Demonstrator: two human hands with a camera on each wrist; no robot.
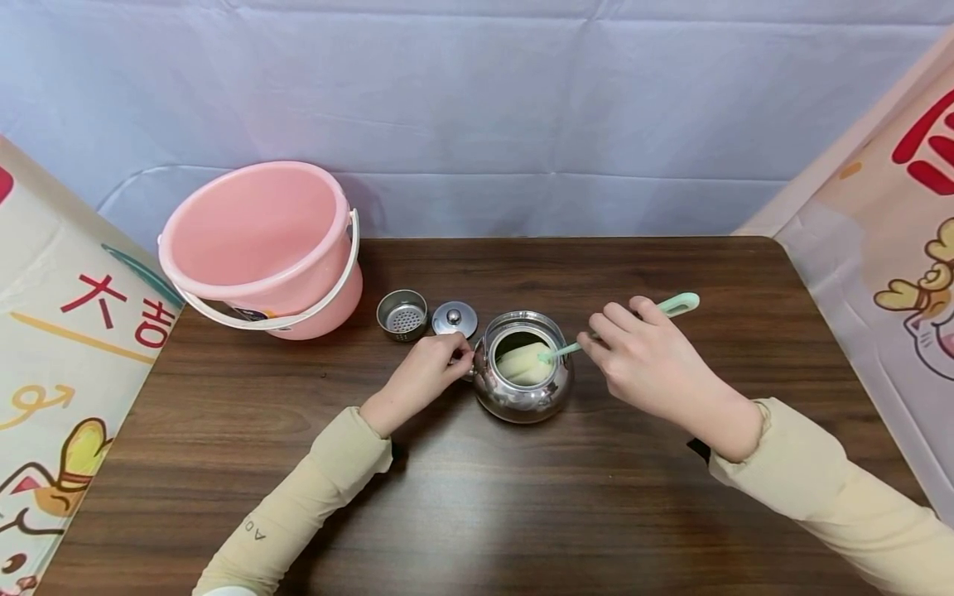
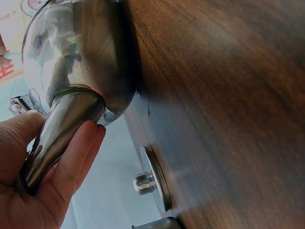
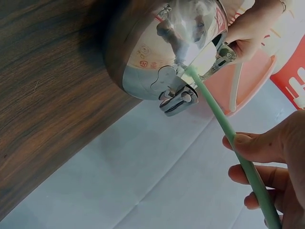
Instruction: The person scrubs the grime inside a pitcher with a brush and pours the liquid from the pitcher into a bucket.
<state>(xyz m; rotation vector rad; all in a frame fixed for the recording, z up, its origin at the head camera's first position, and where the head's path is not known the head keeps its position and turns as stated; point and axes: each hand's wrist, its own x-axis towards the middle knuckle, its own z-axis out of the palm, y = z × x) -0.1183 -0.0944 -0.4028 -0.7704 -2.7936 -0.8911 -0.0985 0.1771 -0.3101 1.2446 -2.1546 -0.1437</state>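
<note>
A shiny metal teapot (image 1: 524, 405) stands upright on the table, its round top opening uncovered. My left hand (image 1: 425, 368) grips the teapot's spout (image 2: 71, 124) between thumb and fingers, as the left wrist view shows. With my right hand (image 1: 647, 354) I hold the light green handle of a sponge brush (image 3: 223, 117). The brush's pale yellow-green head (image 1: 524, 364) sits inside the opening, its lower part hidden by the pot. Left of the pot lies its round metal lid (image 1: 464, 314), knob up, next to a small metal strainer (image 1: 403, 319) with a perforated bottom.
A pink bucket (image 1: 257, 240) with a white handle (image 1: 316, 308) stands at the table's back left. The wooden table (image 1: 477, 505) ends at a pale cloth backdrop (image 1: 477, 124). Printed cloths hang at both sides.
</note>
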